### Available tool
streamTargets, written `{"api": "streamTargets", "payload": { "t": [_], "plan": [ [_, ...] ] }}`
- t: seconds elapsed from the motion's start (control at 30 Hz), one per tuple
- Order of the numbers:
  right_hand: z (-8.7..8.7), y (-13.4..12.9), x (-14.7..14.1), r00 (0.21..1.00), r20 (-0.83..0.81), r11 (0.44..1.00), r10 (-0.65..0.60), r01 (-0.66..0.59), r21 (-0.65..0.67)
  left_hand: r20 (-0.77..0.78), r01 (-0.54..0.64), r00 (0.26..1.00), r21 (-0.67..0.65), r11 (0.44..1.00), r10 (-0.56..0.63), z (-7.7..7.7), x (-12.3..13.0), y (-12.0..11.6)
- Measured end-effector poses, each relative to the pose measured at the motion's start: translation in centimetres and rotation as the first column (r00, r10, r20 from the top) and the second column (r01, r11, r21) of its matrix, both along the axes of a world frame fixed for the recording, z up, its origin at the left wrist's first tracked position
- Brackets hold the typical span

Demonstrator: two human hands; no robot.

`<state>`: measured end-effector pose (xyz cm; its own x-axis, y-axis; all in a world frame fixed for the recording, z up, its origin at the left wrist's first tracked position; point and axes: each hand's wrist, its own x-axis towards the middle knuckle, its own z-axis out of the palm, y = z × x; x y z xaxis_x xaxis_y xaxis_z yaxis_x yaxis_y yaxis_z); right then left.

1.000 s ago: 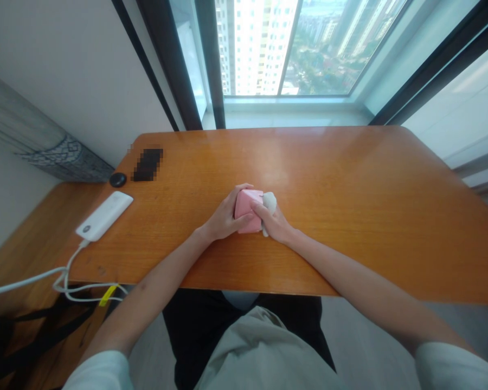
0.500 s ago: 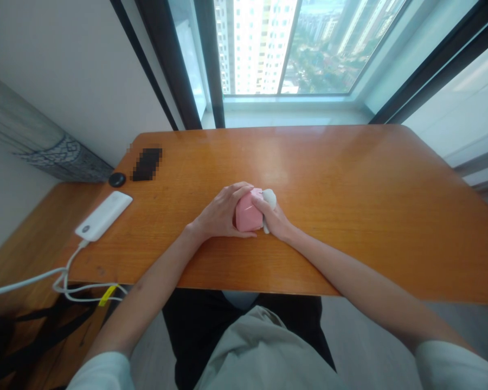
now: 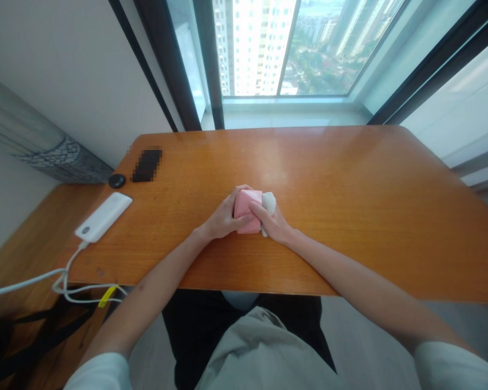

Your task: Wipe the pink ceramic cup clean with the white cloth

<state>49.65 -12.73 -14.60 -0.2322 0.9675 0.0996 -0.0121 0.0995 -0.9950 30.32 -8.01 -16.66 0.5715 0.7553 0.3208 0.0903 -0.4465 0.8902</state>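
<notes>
Both my hands rest on the orange wooden table (image 3: 333,179), holding a pink folded object (image 3: 248,212) between them. It may be cloth or paper; the picture does not settle which. My left hand (image 3: 228,214) wraps its near left side, with the fingers across the front. My right hand (image 3: 273,223) presses on its right side, against a soft white piece (image 3: 269,203) that sticks out past the pink object above and below the fingers. The hands hide much of the pink object.
A white power bank (image 3: 103,218) lies at the table's left side, with a white cable (image 3: 65,283) running off the edge. Behind it are a small black disc (image 3: 116,181) and a pixelated dark rectangle (image 3: 147,165). A tall window (image 3: 284,49) stands beyond the table.
My left hand has slid from over the top of the pink object down across its front. The pink object looks turned, showing a squarer outline, and the white piece stays at its right side.
</notes>
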Motion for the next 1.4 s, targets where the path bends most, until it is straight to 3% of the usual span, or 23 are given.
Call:
{"api": "streamTargets", "payload": {
  "t": [0.13,0.27,0.4,0.53,0.63,0.7,0.8,0.87,0.93,1.03,1.13,1.23,1.4],
  "plan": [
    [0.1,0.3,0.0,1.0,0.001,1.0,-0.025,0.025,-0.003,0.011,0.013,1.0,0.143,0.99,-0.015,-0.1,-0.5,0.3],
    [-0.5,0.9,-0.1,0.993,-0.065,0.995,-0.097,0.097,0.005,-0.103,0.068,0.994,0.424,0.903,-0.027,0.6,-1.3,0.7],
    [-1.0,1.2,0.0,0.991,-0.099,0.995,-0.094,0.092,-0.03,-0.218,0.089,0.976,0.512,0.854,0.029,1.2,-1.7,0.8],
    [-0.9,1.2,0.0,0.991,-0.09,0.995,-0.101,0.101,-0.003,-0.207,0.059,0.976,0.526,0.848,0.061,1.5,-1.4,0.5],
    [-0.8,1.1,0.0,0.989,-0.087,0.992,-0.121,0.124,0.029,-0.155,0.012,0.985,0.483,0.876,0.073,1.9,-1.0,0.1],
    [-0.7,1.0,0.0,0.99,-0.077,0.992,-0.114,0.118,0.041,-0.154,-0.021,0.984,0.374,0.927,0.085,2.2,-0.8,-0.1],
    [-0.7,0.6,0.0,0.998,-0.019,0.998,-0.057,0.057,0.038,-0.147,-0.013,0.989,0.1,0.995,0.028,2.4,-0.6,-0.1],
    [-0.6,0.3,0.1,1.0,0.017,0.999,-0.01,0.009,0.04,-0.096,0.026,0.995,-0.027,0.999,-0.028,2.2,-0.5,0.0],
    [-0.5,0.2,0.2,0.999,0.029,0.999,0.02,-0.021,0.039,-0.049,0.045,0.998,-0.069,0.997,-0.048,1.7,-0.5,0.1],
    [-0.1,0.1,0.2,1.0,0.018,0.999,0.024,-0.025,0.043,-0.015,0.036,0.999,-0.052,0.998,-0.037,0.8,-0.6,0.2],
    [0.2,0.3,0.0,1.0,0.002,0.998,0.007,-0.007,0.061,-0.012,0.036,0.999,0.09,0.995,-0.035,0.5,-0.8,0.3],
    [0.4,0.6,-0.1,1.0,-0.012,0.998,-0.028,0.028,0.052,-0.094,0.05,0.995,0.271,0.961,-0.025,0.9,-1.1,0.3],
    [-0.1,0.7,0.0,0.998,-0.028,0.998,-0.049,0.051,0.039,-0.216,0.056,0.976,0.377,0.925,0.029,1.6,-1.2,0.1]
  ]
}}
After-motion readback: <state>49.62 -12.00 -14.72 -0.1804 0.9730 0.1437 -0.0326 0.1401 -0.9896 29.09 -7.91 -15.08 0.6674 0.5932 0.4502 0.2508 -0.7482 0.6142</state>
